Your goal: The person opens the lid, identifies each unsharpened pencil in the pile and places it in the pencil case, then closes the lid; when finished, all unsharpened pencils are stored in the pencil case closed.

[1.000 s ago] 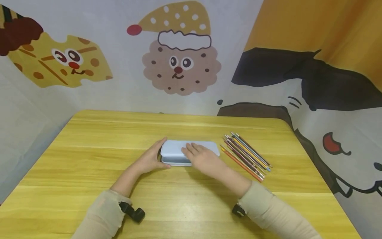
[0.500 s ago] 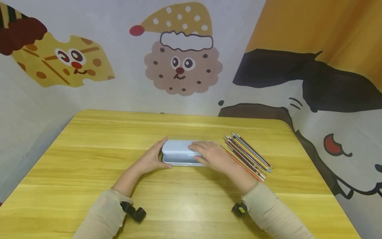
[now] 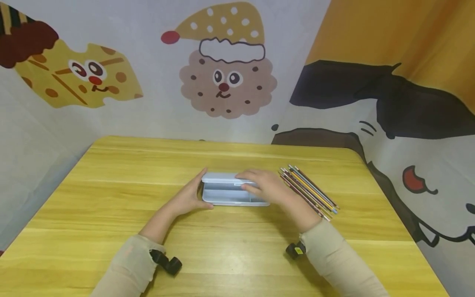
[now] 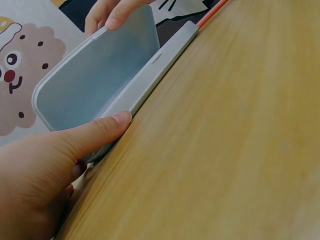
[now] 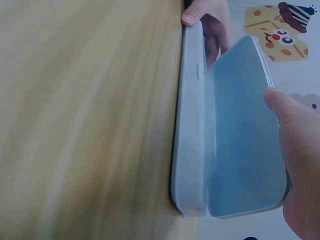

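Observation:
A pale blue pencil case (image 3: 237, 203) lies on the table with its hinged lid (image 3: 219, 177) tilted up. Inside the base, divider walls show in the head view. My left hand (image 3: 187, 199) grips the left end of the base, thumb at the front and fingers round the back. The right hand (image 3: 268, 186) holds the lid's free edge; in the right wrist view, its thumb (image 5: 282, 105) presses the lid's inner side (image 5: 245, 135). To the right lies a bunch of pencils (image 3: 306, 187), partly hidden by my right forearm.
The wooden table (image 3: 148, 165) extends around the case on all sides. Behind it hangs a cloth (image 3: 144, 119) printed with cartoon figures. An orange pencil (image 4: 212, 12) pokes out beyond the case in the left wrist view.
The lid has swung up and back, exposing the inside of the case. My right hand has gone from lying on the lid to gripping its edge. The left hand stays put.

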### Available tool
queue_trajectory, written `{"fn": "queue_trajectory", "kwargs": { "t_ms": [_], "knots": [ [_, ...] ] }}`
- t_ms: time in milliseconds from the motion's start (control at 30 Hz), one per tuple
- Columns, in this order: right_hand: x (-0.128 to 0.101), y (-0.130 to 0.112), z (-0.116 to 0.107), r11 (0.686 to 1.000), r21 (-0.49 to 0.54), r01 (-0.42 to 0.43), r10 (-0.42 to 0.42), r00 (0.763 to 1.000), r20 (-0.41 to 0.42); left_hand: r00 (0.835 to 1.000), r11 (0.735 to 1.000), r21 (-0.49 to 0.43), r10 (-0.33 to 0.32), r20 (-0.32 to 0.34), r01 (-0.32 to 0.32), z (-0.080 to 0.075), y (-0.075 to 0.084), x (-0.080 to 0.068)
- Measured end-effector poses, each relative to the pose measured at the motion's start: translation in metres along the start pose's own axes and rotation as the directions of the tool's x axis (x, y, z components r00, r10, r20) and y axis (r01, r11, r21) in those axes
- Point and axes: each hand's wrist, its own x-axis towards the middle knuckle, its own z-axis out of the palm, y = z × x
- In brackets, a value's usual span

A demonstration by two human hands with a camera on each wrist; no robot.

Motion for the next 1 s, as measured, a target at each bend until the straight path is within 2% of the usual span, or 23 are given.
{"fn": "queue_trajectory", "kwargs": {
  "t_ms": [200,300,567,800,1000],
  "knots": [
    [0.005,0.001,-0.008,0.995,0.046,-0.091,0.090,0.995,0.040,1.000,1.000,0.013,-0.027,0.008,0.027,-0.001,0.001,0.000],
    [0.008,0.003,-0.012,0.988,0.066,-0.140,0.137,0.989,0.050,1.000,1.000,0.010,-0.020,0.009,0.020,0.000,0.000,0.001],
    [0.017,0.010,-0.019,0.972,0.156,-0.176,0.175,0.984,0.024,0.999,0.999,-0.018,0.039,-0.007,-0.039,0.000,-0.002,0.002],
    [0.026,0.017,-0.025,0.940,0.245,-0.237,0.241,0.970,0.012,0.999,0.999,0.001,0.036,-0.021,-0.036,0.000,-0.002,0.002],
    [0.033,0.025,-0.025,0.931,0.263,-0.252,0.263,0.965,-0.005,0.999,0.998,-0.048,0.037,-0.013,-0.038,0.001,-0.002,0.002]
  ]
}}
